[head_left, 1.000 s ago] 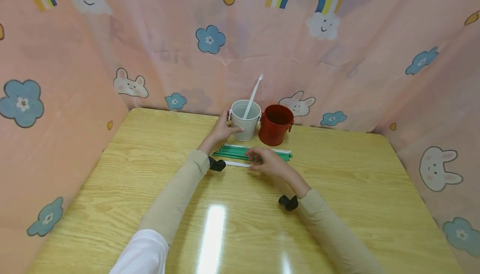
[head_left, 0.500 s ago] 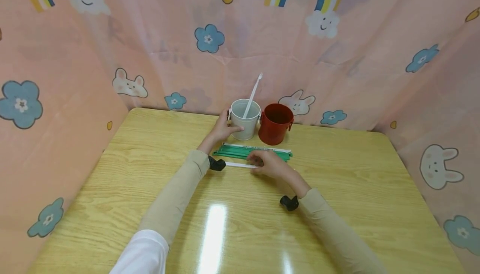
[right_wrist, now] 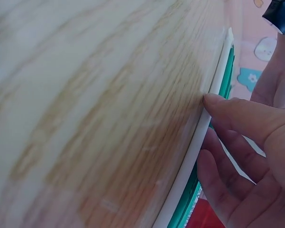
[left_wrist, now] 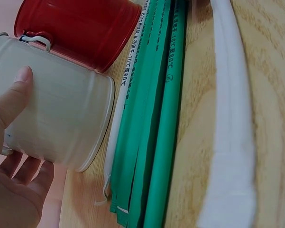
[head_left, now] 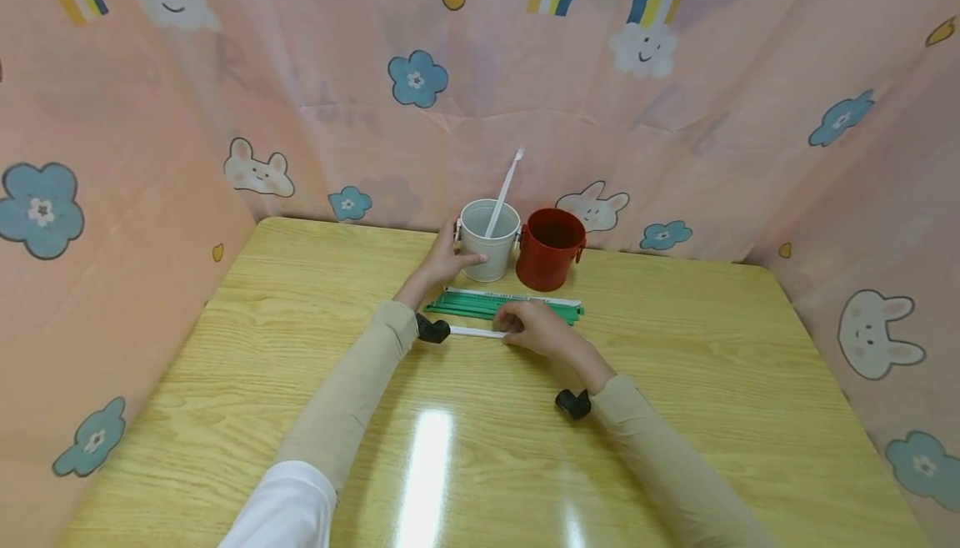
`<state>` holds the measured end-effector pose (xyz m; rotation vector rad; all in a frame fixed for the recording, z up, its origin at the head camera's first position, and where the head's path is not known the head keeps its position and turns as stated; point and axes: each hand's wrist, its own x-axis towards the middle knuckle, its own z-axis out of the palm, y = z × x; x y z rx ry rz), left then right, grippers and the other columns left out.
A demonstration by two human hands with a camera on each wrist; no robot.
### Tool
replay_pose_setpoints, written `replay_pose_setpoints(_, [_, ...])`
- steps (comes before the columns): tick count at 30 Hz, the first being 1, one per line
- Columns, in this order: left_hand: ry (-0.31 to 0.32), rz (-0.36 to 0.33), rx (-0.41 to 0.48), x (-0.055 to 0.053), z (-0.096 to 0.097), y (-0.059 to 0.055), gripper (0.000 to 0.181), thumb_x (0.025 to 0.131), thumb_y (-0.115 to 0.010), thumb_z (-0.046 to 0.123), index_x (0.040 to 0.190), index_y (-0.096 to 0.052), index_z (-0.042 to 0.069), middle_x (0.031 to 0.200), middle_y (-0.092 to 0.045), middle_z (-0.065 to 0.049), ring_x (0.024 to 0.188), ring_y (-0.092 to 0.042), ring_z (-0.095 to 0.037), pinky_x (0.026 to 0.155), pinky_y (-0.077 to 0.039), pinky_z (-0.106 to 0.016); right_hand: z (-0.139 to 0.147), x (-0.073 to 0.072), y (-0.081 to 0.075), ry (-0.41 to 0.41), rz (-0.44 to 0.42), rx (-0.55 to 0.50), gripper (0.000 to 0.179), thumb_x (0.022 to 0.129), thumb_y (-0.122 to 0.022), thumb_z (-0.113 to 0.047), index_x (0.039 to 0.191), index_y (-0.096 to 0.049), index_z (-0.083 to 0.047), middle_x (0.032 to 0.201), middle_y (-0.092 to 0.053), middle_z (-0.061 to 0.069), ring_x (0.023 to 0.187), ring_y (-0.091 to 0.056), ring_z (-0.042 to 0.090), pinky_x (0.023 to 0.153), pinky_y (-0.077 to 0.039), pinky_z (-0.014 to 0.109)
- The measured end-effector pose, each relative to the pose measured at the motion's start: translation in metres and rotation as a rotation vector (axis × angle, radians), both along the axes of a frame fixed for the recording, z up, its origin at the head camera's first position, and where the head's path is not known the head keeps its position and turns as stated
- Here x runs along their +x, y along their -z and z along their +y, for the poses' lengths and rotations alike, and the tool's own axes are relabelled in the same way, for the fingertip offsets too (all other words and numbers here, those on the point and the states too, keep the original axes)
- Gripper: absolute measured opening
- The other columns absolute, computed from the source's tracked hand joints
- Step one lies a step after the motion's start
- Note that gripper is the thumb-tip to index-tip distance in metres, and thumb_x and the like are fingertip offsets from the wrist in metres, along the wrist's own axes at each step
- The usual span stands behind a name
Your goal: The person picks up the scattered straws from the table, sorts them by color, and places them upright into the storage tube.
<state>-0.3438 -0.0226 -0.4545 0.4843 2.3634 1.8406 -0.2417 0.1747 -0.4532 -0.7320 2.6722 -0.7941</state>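
My left hand (head_left: 441, 263) holds the small white bucket (head_left: 491, 263) at its left side, the thumb across its front in the left wrist view. A white wrapped straw (head_left: 501, 206) leans inside that bucket and sticks out above the rim. My right hand (head_left: 538, 329) is at another white wrapped straw (right_wrist: 187, 171), which lies on the table; in the right wrist view the thumb (right_wrist: 216, 100) is on one edge and the fingers on the other, pinching it. Just behind lie several green wrapped straws (left_wrist: 151, 118), with a white printed one along their far side.
A red bucket (head_left: 551, 260) stands right beside the white one, handle to handle. Both are near the back edge of the wooden table (head_left: 300, 281). A pink patterned cloth (head_left: 337, 56) hangs behind and at both sides.
My right hand's fingers have drawn in around the white straw on the table. My left hand stays on the white bucket, and both buckets stand as before.
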Motion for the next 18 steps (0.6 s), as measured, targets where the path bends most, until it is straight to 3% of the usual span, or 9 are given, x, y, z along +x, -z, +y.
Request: replay_pose_setpoints(18, [0.015, -0.019, 0.019, 0.0010, 0.0000, 0.0002, 0.084, 0.083, -0.073, 0.003, 0.148, -0.019, 0.002, 0.152, -0.028, -0.016, 0.143, -0.028, -0.032, 0.115, -0.032, -0.045, -0.0008, 0.0023, -0.0069, -0.008, 0.039, 0.096, 0.018, 0.089, -0.063, -0.003, 0.105, -0.069, -0.009, 0.096, -0.068, 0.003, 0.087, -0.059, 0.014, 0.084, -0.053, 0.033])
